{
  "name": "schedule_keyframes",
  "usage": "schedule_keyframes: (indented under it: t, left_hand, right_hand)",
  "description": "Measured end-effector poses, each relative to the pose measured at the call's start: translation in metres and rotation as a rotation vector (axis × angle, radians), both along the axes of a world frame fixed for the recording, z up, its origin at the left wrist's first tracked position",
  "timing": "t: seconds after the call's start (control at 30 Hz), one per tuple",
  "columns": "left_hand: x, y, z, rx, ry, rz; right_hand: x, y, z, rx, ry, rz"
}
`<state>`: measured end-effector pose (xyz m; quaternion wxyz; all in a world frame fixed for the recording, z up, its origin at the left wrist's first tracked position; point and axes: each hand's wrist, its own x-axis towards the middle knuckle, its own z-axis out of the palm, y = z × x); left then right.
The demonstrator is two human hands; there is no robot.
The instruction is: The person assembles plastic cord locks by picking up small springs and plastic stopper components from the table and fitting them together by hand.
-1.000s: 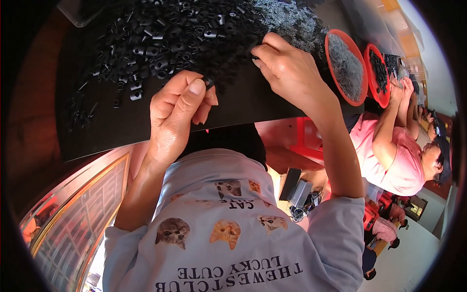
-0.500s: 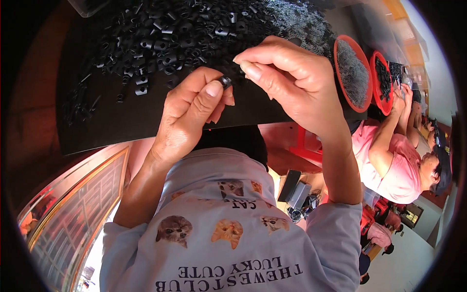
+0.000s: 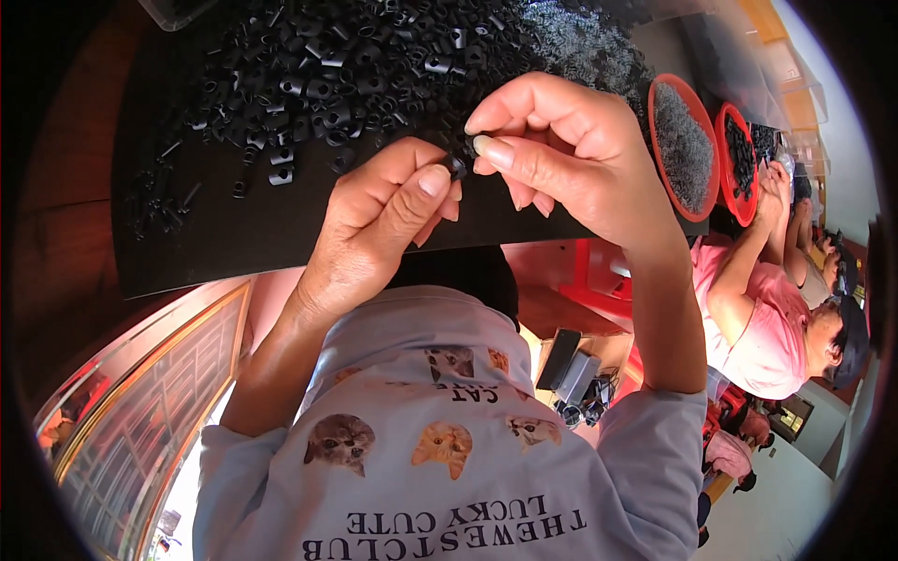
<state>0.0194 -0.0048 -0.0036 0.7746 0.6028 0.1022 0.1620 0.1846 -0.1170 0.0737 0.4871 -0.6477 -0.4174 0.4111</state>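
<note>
My left hand (image 3: 379,210) pinches a small black tubular part (image 3: 457,167) between thumb and forefinger, with most of it hidden by the fingers. Close to its upper end is my right hand (image 3: 580,159), thumb and forefinger drawn together in a pinch. Something tiny and dark may sit at those fingertips, but it blends with the background. Beyond both hands spreads a heap of loose black tubular parts (image 3: 346,79), some with round holes. Small silvery metal pieces, perhaps springs (image 3: 580,42), are piled at the far right of the heap.
All this lies on a black tabletop (image 3: 210,238). At its right stand a red bowl (image 3: 714,178) of silvery pieces and a second red bowl (image 3: 754,208) with black parts. A co-worker in a pink shirt (image 3: 762,341) sits further right. A clear bin (image 3: 173,11) shows at the far left.
My right fingertips have come down and closed near the black part. My left hand has shifted slightly right in the picture, still holding it.
</note>
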Motion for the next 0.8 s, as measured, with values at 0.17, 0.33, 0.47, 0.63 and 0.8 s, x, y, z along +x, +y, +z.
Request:
schedule_keyframes:
  t: [0.17, 0.33, 0.47, 0.63, 0.8]
  left_hand:
    - [-0.001, 0.001, -0.002, -0.046, -0.024, -0.001]
    - [0.0, 0.001, 0.0, -0.12, -0.036, -0.011]
    - [0.0, 0.002, 0.001, -0.144, -0.033, -0.016]
    - [-0.001, 0.001, 0.0, -0.124, -0.004, -0.003]
    - [0.0, 0.003, 0.0, -0.092, -0.01, -0.031]
  right_hand:
    - [0.002, 0.003, -0.001, -0.03, 0.031, 0.042]
    - [0.003, 0.002, 0.0, -0.041, 0.033, 0.063]
    - [0.003, 0.001, 0.004, -0.076, 0.088, 0.056]
    - [0.003, 0.004, 0.001, -0.077, 0.12, 0.074]
    - [0.006, 0.003, -0.006, 0.009, 0.095, 0.086]
